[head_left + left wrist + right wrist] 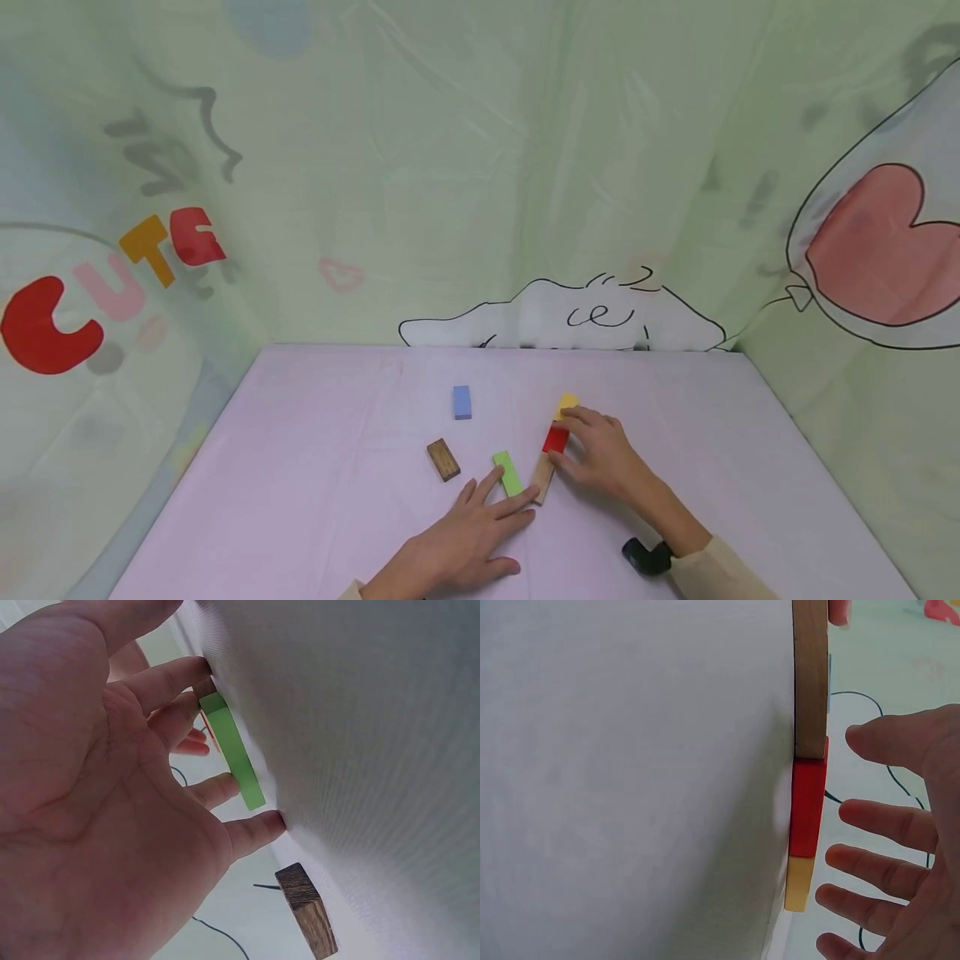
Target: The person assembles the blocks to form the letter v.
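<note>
A yellow block, a red block and a light wooden block lie end to end in a slanting row on the table. Over the row hovers my right hand; in the right wrist view its fingers are spread beside the red block, apart from it. My left hand reaches flat with spread fingers. One fingertip touches a green block, and another is at the near end of the light wooden block. In the left wrist view the green block lies along those fingertips.
A dark brown wooden block lies left of the green one, and a blue block farther back. The pale table meets a printed green curtain behind. A black wrist strap is at the right sleeve.
</note>
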Available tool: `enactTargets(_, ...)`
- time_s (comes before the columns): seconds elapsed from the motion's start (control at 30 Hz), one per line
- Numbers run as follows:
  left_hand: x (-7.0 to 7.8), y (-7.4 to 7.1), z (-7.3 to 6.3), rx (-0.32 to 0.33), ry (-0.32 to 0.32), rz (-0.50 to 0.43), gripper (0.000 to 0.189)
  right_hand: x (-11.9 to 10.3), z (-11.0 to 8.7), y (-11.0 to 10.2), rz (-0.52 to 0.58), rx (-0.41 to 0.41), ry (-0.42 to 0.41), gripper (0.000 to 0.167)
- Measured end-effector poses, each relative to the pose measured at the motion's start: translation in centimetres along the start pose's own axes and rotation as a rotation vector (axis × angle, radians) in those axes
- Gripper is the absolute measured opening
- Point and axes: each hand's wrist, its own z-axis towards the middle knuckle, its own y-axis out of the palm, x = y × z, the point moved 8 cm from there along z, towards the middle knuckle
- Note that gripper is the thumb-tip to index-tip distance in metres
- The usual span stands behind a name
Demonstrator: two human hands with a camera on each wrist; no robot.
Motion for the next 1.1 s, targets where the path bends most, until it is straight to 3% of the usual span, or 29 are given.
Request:
enactTargets(0.57,0.02,-0.07,-0.07,-0.006,-0.001,-0.005,0.064,-0.89,-0.26,0.39,-0.042,-0.078,-0.001,0.047)
enactTargets(1.1,-0.17,0.23,0.15,-0.009,0.0,0.015,0.065,-0.85,-0.19,0.55,-0.062,-0.089,-0.006,0.049)
